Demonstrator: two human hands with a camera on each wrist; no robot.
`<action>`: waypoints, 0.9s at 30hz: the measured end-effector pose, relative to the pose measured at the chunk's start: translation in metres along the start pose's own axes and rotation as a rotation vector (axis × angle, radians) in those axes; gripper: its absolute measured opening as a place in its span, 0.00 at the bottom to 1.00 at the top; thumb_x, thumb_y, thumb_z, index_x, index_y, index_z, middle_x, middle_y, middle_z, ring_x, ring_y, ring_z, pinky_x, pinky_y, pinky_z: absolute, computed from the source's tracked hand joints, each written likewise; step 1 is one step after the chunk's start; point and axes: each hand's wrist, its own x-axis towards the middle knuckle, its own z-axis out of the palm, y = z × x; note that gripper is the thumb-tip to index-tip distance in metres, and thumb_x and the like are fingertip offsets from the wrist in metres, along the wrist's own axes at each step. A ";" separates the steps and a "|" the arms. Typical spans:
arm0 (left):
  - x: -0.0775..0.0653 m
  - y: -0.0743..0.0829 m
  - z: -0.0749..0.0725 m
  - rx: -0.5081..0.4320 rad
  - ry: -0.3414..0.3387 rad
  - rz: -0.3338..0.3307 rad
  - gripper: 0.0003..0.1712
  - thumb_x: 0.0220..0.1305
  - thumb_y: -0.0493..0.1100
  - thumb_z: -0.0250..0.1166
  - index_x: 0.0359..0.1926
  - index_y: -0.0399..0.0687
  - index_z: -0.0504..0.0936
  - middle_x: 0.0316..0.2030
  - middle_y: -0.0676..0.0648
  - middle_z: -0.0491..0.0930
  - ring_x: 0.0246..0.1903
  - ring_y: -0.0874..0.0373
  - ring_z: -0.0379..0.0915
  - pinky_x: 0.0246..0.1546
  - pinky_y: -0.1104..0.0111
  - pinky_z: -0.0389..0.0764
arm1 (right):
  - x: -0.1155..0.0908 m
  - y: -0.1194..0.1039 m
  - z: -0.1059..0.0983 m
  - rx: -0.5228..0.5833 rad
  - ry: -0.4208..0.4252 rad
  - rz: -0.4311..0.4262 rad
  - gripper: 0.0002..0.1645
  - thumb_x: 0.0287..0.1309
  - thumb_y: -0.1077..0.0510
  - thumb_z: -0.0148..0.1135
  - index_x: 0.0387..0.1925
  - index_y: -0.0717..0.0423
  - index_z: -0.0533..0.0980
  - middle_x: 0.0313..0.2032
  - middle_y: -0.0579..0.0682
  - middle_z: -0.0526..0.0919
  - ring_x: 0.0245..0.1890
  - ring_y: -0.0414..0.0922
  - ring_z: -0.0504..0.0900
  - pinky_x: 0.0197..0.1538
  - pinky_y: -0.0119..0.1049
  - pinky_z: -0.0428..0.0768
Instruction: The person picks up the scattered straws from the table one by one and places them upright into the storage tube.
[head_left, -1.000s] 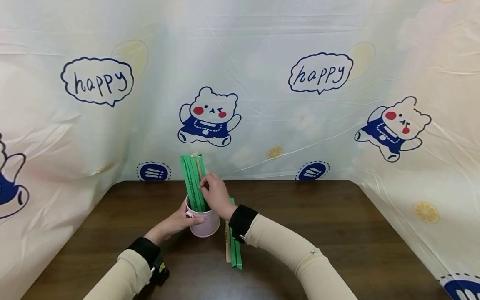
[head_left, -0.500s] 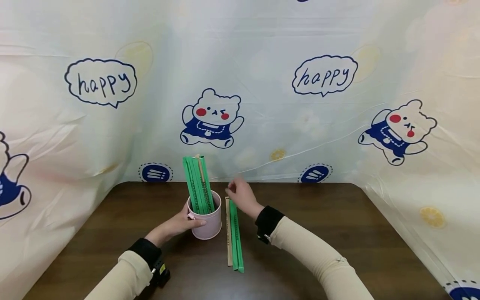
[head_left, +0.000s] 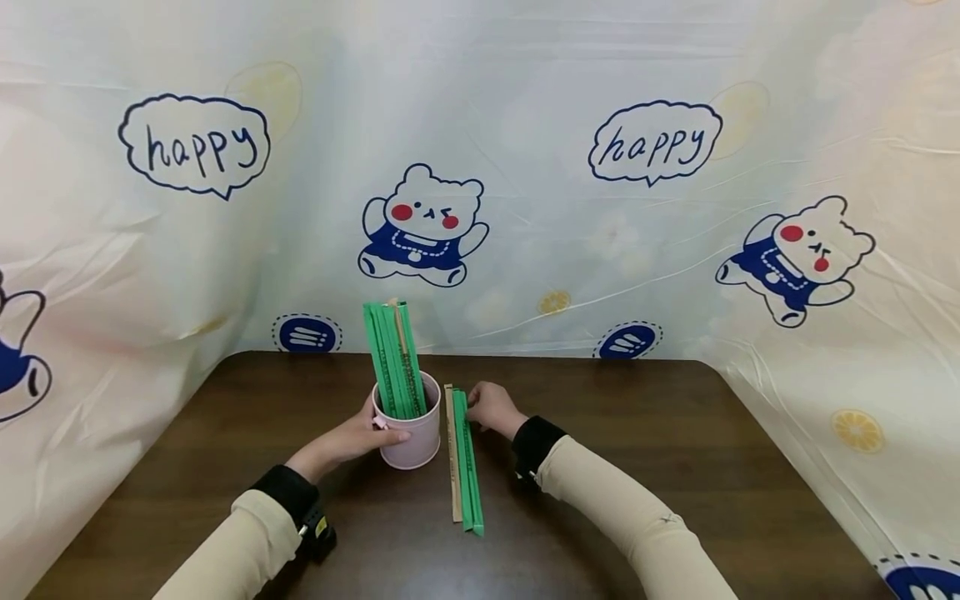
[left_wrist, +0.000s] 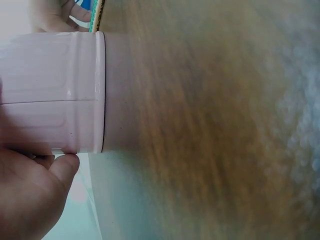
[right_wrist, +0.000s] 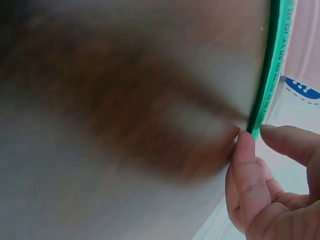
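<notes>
My left hand point(head_left: 347, 443) grips the side of a pink bucket point(head_left: 410, 447), thumb across its front. In the bucket several green paper-wrapped chopsticks point(head_left: 392, 367) stand upright with a tan one among them. To the right of the bucket, side by side on the table, lie a tan packet point(head_left: 453, 467) and green chopstick packets point(head_left: 468, 475). My right hand point(head_left: 495, 408) is at the far end of the green packets. In the right wrist view, its thumb and fingertip pinch the end of a printed green packet point(right_wrist: 272, 70). The left wrist view shows the bucket point(left_wrist: 50, 90) against my left fingers point(left_wrist: 65, 167).
The brown wooden table point(head_left: 637, 492) reaches back to a printed curtain point(head_left: 525, 208) with bears and the word happy. A black band with a small device point(head_left: 318, 533) is on the left wrist, another black band point(head_left: 536, 446) on the right.
My right hand has left the chopsticks in the bucket, swung right, and come down to the far end of the green packets on the table. The left hand keeps holding the bucket.
</notes>
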 end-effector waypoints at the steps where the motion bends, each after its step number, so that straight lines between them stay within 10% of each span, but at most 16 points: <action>1: 0.000 0.000 -0.001 0.006 -0.001 0.002 0.68 0.66 0.52 0.69 0.78 0.44 0.21 0.77 0.29 0.40 0.74 0.31 0.47 0.74 0.32 0.50 | -0.003 -0.005 -0.002 -0.008 0.004 0.006 0.09 0.60 0.69 0.64 0.41 0.67 0.75 0.40 0.59 0.80 0.23 0.45 0.78 0.29 0.37 0.82; 18: -0.002 0.005 0.002 0.037 0.001 -0.043 0.68 0.66 0.54 0.69 0.78 0.43 0.21 0.77 0.28 0.38 0.75 0.29 0.45 0.74 0.31 0.50 | -0.007 -0.007 -0.001 -0.029 -0.026 0.027 0.08 0.61 0.69 0.65 0.40 0.64 0.76 0.44 0.59 0.81 0.23 0.41 0.73 0.26 0.32 0.75; 27: 0.000 0.001 -0.001 0.026 0.000 -0.033 0.69 0.65 0.53 0.70 0.78 0.45 0.21 0.78 0.29 0.37 0.75 0.30 0.44 0.74 0.31 0.48 | -0.005 -0.009 -0.002 -0.024 -0.036 0.014 0.23 0.60 0.70 0.62 0.18 0.51 0.62 0.20 0.43 0.61 0.17 0.39 0.70 0.24 0.30 0.73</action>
